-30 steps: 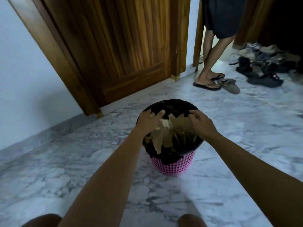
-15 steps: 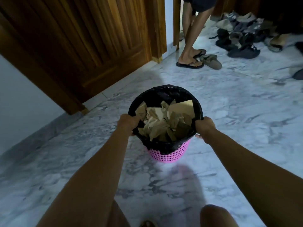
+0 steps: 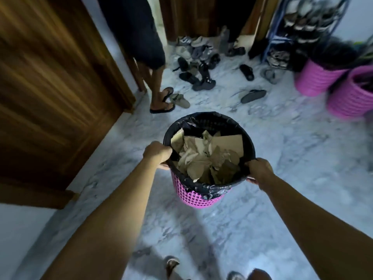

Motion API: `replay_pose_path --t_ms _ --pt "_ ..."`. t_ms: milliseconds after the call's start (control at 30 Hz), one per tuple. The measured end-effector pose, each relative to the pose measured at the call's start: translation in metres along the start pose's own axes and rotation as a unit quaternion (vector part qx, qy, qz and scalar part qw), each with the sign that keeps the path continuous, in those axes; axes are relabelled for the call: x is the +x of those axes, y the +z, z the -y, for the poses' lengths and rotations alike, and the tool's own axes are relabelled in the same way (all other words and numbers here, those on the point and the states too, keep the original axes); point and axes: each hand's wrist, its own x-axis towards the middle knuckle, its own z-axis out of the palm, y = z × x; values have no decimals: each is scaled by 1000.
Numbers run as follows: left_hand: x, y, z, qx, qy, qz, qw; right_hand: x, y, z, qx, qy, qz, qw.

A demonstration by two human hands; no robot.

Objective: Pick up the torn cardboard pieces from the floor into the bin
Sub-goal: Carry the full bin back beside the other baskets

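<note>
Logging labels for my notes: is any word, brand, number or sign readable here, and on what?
None readable.
The cardboard pieces in the pink bin show plain brown faces, the black liner no print.
Any marks on the shoes and the shoe rack are too blurred to read.

No text, label, brand, number or sign can be read. The cardboard pieces [image 3: 203, 156] in the bin [image 3: 193, 197] show only plain brown faces, and the footwear [image 3: 201, 65] on the far floor is too blurred for any mark to be made out.
</note>
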Motion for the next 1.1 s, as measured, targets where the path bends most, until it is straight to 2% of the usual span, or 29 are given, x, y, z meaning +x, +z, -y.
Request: replay_pose_path --t_ms 100,233,533,767,867,1100 --pt "-33 28 -96 33 43 31 998 -3 -91 38 35 1 -22 999" --pt "-65 103 -206 57 79 89 991 25 -214 63 65 -1 -66 996" --pt "-121 288 -395 94 126 177 971 101 -454 106 90 -10 -149 985" --pt "-85 412 -518 136 161 228 951 194 -552 116 132 27 -197 971" --pt "-49 470 -569 159 174 243 941 248 -577 121 133 59 -198 969" --pt "25 607 -671 260 162 281 909 369 -630 120 213 136 -197 947"
